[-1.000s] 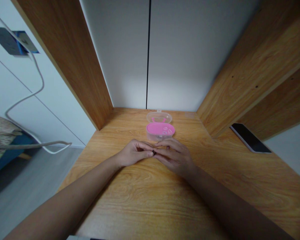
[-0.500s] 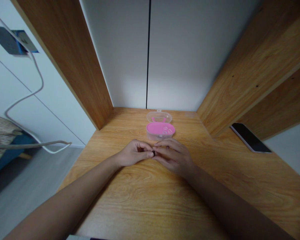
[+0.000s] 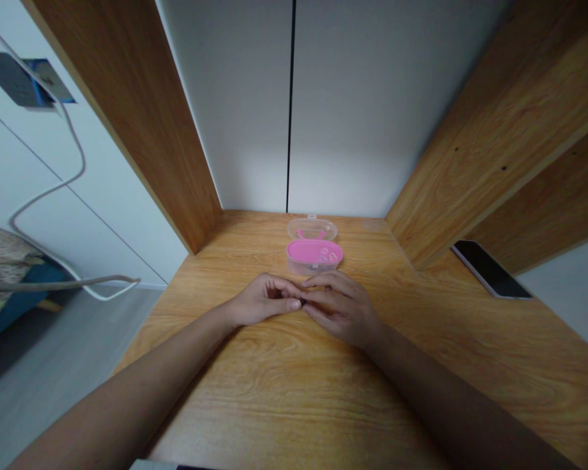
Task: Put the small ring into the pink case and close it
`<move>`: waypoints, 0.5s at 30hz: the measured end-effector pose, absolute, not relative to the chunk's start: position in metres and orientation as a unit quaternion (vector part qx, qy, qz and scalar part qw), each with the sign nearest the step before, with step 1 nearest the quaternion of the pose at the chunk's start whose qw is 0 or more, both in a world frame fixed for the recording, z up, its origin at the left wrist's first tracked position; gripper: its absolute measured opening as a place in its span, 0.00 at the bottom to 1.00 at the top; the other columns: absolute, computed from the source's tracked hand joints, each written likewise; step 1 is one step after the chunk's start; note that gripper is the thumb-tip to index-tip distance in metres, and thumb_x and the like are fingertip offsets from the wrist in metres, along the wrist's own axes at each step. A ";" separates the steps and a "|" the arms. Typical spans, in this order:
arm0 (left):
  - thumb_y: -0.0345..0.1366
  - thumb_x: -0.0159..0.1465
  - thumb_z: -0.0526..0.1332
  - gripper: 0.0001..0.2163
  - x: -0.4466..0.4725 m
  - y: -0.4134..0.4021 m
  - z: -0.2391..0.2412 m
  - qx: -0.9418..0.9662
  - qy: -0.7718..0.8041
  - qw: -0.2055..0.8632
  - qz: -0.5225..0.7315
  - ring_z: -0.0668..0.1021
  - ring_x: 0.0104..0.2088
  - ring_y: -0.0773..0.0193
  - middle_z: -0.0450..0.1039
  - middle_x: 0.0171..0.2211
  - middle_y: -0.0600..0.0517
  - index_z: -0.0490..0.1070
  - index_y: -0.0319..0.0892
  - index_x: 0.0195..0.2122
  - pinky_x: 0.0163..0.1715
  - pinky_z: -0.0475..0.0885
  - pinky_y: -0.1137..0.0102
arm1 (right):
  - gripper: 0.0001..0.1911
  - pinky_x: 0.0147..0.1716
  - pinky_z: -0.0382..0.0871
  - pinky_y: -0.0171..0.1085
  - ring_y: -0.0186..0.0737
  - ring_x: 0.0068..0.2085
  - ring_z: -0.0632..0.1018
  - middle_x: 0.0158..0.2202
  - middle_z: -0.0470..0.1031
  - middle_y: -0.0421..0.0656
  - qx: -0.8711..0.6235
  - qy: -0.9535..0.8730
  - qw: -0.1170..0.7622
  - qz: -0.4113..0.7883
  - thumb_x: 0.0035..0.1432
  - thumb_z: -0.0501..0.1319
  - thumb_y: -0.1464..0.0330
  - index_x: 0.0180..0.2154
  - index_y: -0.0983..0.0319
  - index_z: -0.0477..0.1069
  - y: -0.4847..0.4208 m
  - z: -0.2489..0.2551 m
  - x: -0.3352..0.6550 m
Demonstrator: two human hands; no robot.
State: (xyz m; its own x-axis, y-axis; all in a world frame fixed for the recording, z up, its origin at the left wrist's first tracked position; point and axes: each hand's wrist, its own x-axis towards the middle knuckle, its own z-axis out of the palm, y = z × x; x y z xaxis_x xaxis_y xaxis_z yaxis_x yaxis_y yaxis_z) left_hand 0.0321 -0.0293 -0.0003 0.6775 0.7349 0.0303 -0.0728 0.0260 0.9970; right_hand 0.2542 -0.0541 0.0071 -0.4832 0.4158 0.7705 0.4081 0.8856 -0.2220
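Over the middle of the wooden desk [image 3: 274, 398], my two hands meet at the fingertips. My left hand [image 3: 264, 300] pinches a small black object [image 3: 302, 301] between thumb and fingers. From the other side, the fingertips of my right hand [image 3: 343, 305] close on the same piece. Most of it is covered by the fingers, so its kind does not show. Just behind the hands stands a clear plastic case [image 3: 306, 267] with a pink inner tray [image 3: 304, 250] bearing white line drawings. Its transparent lid [image 3: 296, 225] lies folded back behind it.
A phone [image 3: 492, 269] lies at the right by a wooden panel [image 3: 470, 170]. White cabinet doors [image 3: 245, 117] rise behind the desk. At the left, a white cable [image 3: 73, 137] hangs by the wall. Part of a pale object [image 3: 151, 465] shows at the bottom edge.
The fingertips have shifted slightly around the small black object, and less of it shows now. The case, lid and phone have not moved.
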 end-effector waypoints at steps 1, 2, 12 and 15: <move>0.47 0.56 0.72 0.17 0.032 -0.029 -0.001 0.627 0.263 0.668 0.304 0.80 0.39 0.63 0.82 0.39 0.46 0.82 0.38 0.39 0.44 0.72 0.70 | 0.12 0.42 0.77 0.40 0.40 0.44 0.81 0.44 0.80 0.44 -0.239 -0.861 0.449 0.006 0.61 0.66 0.70 0.47 0.55 0.75 -0.054 0.007 0.254; 0.47 0.56 0.73 0.17 0.032 -0.029 -0.001 0.625 0.263 0.670 0.304 0.80 0.38 0.64 0.82 0.38 0.47 0.82 0.38 0.38 0.43 0.72 0.70 | 0.12 0.42 0.77 0.40 0.40 0.43 0.81 0.43 0.80 0.44 -0.238 -0.861 0.450 0.007 0.61 0.66 0.70 0.47 0.56 0.75 -0.054 0.008 0.254; 0.44 0.53 0.75 0.15 0.033 -0.028 -0.004 0.606 0.268 0.682 0.310 0.79 0.36 0.66 0.81 0.35 0.48 0.81 0.37 0.34 0.42 0.72 0.71 | 0.16 0.42 0.78 0.40 0.40 0.43 0.81 0.43 0.81 0.43 -0.222 -0.856 0.467 0.007 0.61 0.67 0.69 0.51 0.53 0.76 -0.052 0.005 0.253; 0.44 0.53 0.75 0.15 0.034 -0.028 -0.003 0.601 0.269 0.685 0.311 0.79 0.34 0.67 0.81 0.34 0.49 0.81 0.37 0.33 0.42 0.72 0.71 | 0.16 0.43 0.78 0.41 0.40 0.44 0.82 0.44 0.81 0.43 -0.221 -0.857 0.465 0.004 0.61 0.67 0.68 0.52 0.53 0.75 -0.051 0.005 0.253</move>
